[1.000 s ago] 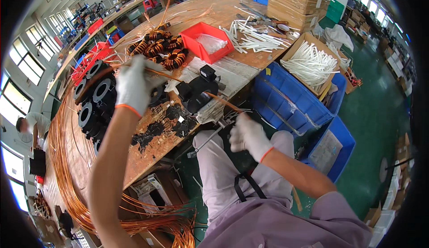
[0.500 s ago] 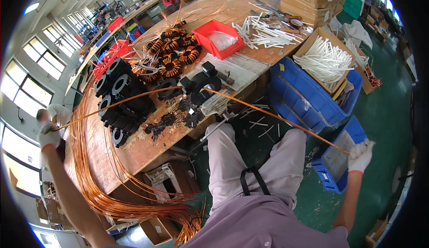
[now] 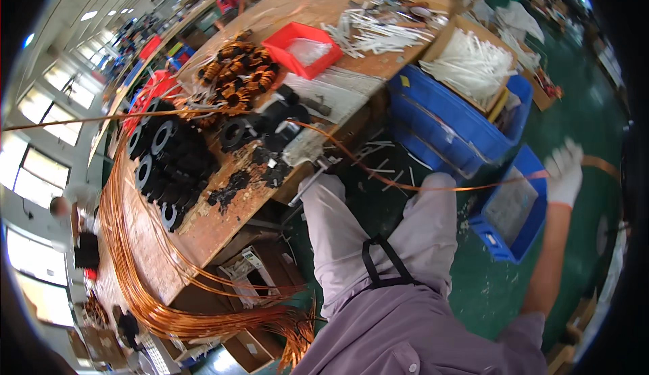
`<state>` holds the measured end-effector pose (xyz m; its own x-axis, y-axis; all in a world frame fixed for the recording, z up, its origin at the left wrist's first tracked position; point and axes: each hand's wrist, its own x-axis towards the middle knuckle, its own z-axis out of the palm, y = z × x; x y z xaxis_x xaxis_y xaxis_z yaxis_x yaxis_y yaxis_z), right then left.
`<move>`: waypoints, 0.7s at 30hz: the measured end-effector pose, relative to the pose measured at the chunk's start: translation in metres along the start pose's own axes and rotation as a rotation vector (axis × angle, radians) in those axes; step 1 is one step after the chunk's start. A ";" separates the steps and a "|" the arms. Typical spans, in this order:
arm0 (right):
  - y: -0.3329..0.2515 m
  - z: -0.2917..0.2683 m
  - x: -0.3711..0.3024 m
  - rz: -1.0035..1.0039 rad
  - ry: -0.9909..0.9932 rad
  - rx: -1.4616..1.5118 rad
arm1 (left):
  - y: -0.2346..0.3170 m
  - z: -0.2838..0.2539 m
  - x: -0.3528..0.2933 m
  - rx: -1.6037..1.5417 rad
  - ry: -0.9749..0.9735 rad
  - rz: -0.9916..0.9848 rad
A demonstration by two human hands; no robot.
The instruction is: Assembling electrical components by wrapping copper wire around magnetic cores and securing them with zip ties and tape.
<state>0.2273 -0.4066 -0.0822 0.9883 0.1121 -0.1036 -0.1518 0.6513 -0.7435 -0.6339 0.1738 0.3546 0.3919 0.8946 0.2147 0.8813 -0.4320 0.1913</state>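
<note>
My right hand [image 3: 564,173], in a white glove, is closed around a copper wire [image 3: 460,188] out to the right, above a blue bin. A short end of the wire sticks out past the hand. From there the wire sags leftward over my knees to a black ring core [image 3: 295,115] held at the table edge. On the other side it runs on to the left edge of the picture. My left hand is out of the picture. Black ring cores [image 3: 162,137] stand stacked left of the held core, with copper-wound coils [image 3: 236,81] behind them.
A red tray [image 3: 305,47] and loose white sleeves [image 3: 378,31] lie farther back on the wooden table. A big blue crate [image 3: 446,121] carries a carton of white sleeves; a smaller blue bin [image 3: 517,206] is on the floor. A copper wire bundle [image 3: 125,260] hangs over the table's left side.
My left hand has gone out of view on the left. My right hand has moved up and right, and the wire on that side has slackened from straight to sagging.
</note>
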 end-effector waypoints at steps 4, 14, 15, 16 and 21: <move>0.031 0.149 -0.080 0.254 -0.888 0.458 | 0.250 0.161 0.021 -0.039 -0.192 0.401; 0.114 0.112 -0.172 0.511 -0.138 0.908 | 0.494 0.464 -0.105 -0.617 -0.595 0.964; 0.104 0.105 -0.135 0.577 -0.137 0.988 | 0.475 0.460 -0.103 -0.623 -0.605 0.880; 0.108 0.092 -0.114 0.617 -0.079 0.951 | 0.445 0.448 -0.114 -0.423 -0.785 0.629; 0.147 0.051 -0.005 0.518 0.046 0.455 | 0.222 0.498 -0.222 -0.319 -1.088 0.219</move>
<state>0.1993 -0.2735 -0.1574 0.7847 0.4683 -0.4060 -0.5861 0.7739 -0.2401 -0.3940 -0.0635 -0.1276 0.6851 0.3548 -0.6362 0.7202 -0.4608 0.5186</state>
